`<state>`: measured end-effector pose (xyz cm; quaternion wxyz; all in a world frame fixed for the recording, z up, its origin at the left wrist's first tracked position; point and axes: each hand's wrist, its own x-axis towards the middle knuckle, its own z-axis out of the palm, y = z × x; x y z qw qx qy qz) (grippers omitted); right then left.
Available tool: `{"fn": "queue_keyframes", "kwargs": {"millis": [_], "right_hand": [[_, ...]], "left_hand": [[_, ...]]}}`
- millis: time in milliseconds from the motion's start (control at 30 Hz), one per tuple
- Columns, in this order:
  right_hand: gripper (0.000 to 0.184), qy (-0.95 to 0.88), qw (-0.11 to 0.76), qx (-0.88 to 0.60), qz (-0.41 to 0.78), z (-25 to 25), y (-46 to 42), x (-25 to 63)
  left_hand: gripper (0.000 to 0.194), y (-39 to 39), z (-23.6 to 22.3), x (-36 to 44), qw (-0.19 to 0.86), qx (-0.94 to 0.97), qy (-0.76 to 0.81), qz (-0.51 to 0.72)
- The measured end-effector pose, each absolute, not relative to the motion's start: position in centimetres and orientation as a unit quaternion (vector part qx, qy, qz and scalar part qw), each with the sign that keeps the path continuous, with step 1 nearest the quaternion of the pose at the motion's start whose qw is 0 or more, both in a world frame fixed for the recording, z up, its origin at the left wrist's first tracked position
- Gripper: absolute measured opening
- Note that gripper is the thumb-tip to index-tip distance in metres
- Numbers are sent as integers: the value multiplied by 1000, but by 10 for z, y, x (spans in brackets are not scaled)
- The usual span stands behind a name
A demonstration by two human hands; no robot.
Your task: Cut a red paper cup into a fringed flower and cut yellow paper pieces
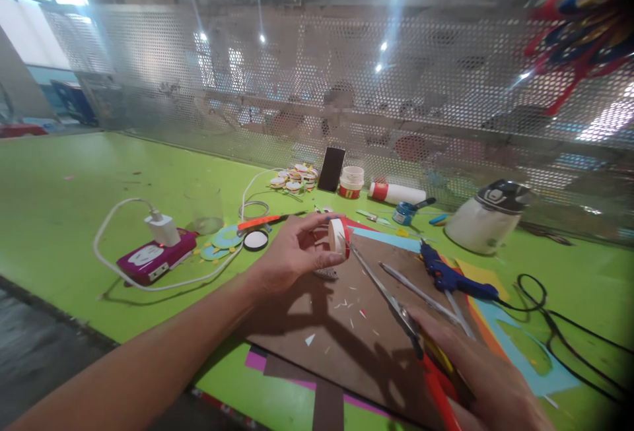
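Note:
My left hand [302, 249] pinches a short ring cut from a paper cup [337, 238], white with a red band, between thumb and fingers above the brown sheet. My right hand [470, 365] is closed on scissors [403, 315] with red and yellow handles. Their blades point up and left, and the tips are at the ring's red edge; whether they touch it I cannot tell. Below lies the brown sheet [317, 332], scattered with small paper scraps [310, 339]. A pen [416, 291] rests on it, right of the blades.
A blue glue gun [453, 277] with a black cord lies at right, near a white kettle [488, 216]. A purple power strip [157, 256] with a charger stands at left. Behind are a phone [331, 169], paper cups [351, 182] and a blue jar [405, 213]. A perforated metal screen [297, 88] edges the table.

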<state>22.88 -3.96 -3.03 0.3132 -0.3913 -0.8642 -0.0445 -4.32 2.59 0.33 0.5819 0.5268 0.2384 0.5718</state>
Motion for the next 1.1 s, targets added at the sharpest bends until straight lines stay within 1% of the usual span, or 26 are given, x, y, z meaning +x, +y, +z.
{"fn": "queue_keyframes", "kwargs": {"millis": [133,300,633,900,1100], "right_hand": [[47,-863,318,-389,-60,-33,-39,231],[47,-872,291,-383,-85,-28,-40,229],[49,-873,278,-393,-84,-30,-42,232],[43,-878,256,-392,-102,-27,-43,229],[46,-877,274,-383,-96,-25,-41,227]], "left_hand": [[51,26,4,-43,581,523,238,576],[50,24,5,-43,582,520,246,575],[52,27,0,-42,573,513,240,592],[54,26,1,-40,571,502,252,599],[58,27,-1,-39,572,489,250,609]]}}
